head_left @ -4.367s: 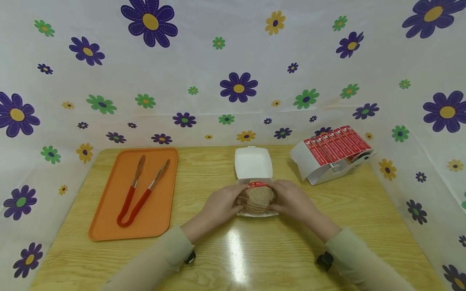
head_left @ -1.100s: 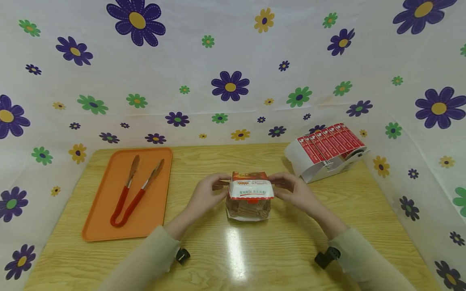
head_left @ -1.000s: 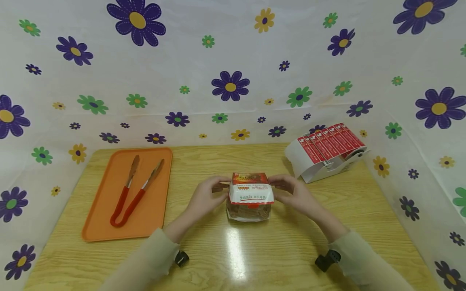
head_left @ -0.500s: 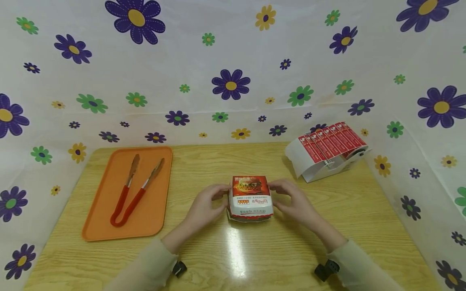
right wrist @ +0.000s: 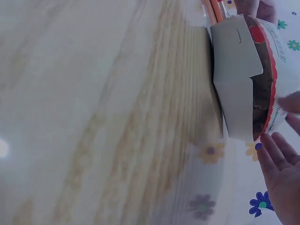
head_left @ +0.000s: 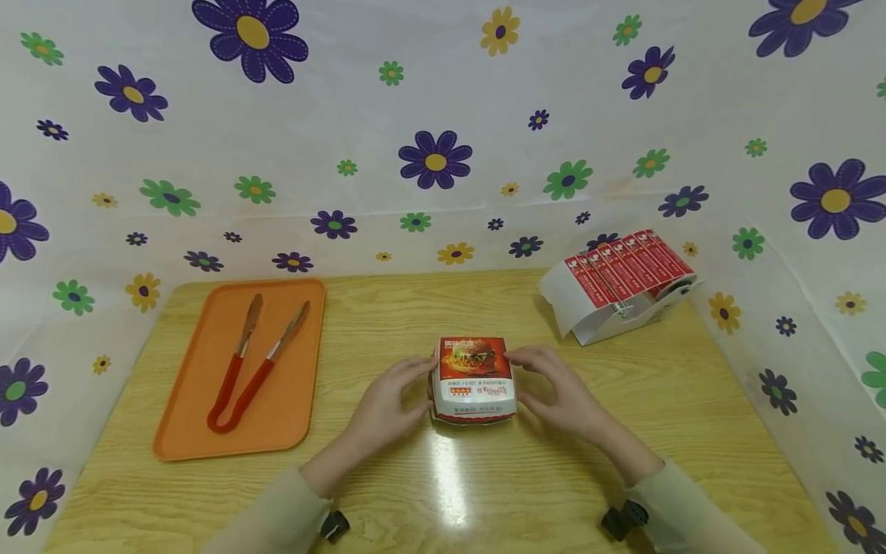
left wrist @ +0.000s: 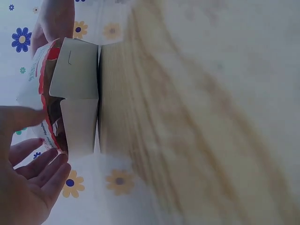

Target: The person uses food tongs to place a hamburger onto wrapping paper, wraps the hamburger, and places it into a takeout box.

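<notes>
A cardboard burger box [head_left: 476, 388] sits on the wooden table, its printed lid [head_left: 474, 358] lowered over the base. From the side, in the left wrist view, a gap shows between the lid's red edge and the white base [left wrist: 77, 70], with brown wrapping inside. My left hand [head_left: 391, 408] holds the lid's left side, thumb at its side face and fingers toward the rear corner. On the opposite side my right hand [head_left: 567, 396] grips the lid in the same way; its thumb and fingers also show in the right wrist view. The front tab [right wrist: 256, 33] is outside the base.
An orange tray [head_left: 187, 400] lies at the left with red-handled tongs [head_left: 238, 392] spread on it. At the back right stands a white holder [head_left: 616, 323] with red printed labels [head_left: 630, 265]. A flower-patterned sheet [head_left: 332, 108] surrounds the table.
The box was open with a wrapped burger between my hands. My hands then moved to the lid and swung it forward and down over the burger, which is now covered from above.
</notes>
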`<control>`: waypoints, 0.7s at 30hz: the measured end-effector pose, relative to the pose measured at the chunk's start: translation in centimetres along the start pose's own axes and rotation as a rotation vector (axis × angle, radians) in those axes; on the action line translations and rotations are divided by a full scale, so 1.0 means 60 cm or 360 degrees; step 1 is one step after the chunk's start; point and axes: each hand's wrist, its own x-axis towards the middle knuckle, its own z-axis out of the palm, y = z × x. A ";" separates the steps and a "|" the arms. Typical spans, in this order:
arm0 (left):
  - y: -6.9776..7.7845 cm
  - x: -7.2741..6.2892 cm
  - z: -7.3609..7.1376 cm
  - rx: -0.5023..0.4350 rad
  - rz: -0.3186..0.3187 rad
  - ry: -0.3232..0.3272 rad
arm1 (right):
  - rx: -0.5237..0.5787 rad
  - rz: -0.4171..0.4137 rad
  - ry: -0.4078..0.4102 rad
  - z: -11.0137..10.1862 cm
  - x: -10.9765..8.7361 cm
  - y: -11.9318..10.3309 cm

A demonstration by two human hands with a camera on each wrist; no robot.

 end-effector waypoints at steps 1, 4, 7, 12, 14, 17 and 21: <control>0.000 -0.001 -0.002 0.0033 -0.0002 -0.0018 | 0.0012 0.0005 -0.0022 -0.001 -0.003 -0.002; -0.001 -0.003 -0.007 0.0102 -0.0006 -0.0082 | 0.0060 0.0034 -0.0083 -0.001 -0.011 -0.004; -0.005 -0.003 -0.010 0.0163 0.0011 -0.0158 | 0.0091 0.0064 -0.0121 0.004 -0.017 -0.005; -0.011 0.002 -0.005 0.0175 0.0081 -0.0203 | 0.0067 0.0071 -0.0107 0.016 -0.021 -0.008; -0.014 0.005 -0.002 0.0161 0.0105 -0.0188 | 0.0038 0.0059 -0.0083 0.021 -0.021 -0.009; -0.018 0.010 0.005 0.0157 0.0141 -0.0181 | -0.0002 0.0004 -0.0032 0.030 -0.019 -0.008; -0.022 0.018 0.010 0.0148 0.0202 -0.0248 | -0.0037 -0.0042 0.0048 0.038 -0.013 -0.009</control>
